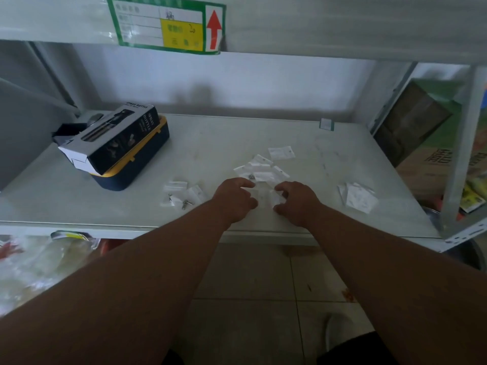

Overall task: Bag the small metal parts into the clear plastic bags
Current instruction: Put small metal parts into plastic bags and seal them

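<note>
Both hands, the left hand (235, 200) and the right hand (296, 201), pinch one clear bag (264, 197) between them, low over the counter (224, 143). It is thin and slippery; a loose pinch could drop it or spill a part. More clear bags (261, 168) lie just beyond the fingers, and small metal parts (184, 204) left of the left hand. It's a pale shelf-like counter under another shelf, tiled floor below.

Clear plastic bags (263, 169) with white strips lie on a pale grey desk (105, 206). A black-and-white spray bottle box (116, 140) tops a navy, yellow-rimmed case (137, 172). Overhead, a green-bordered label (168, 23) carries a yellow panel and red arrow.
</note>
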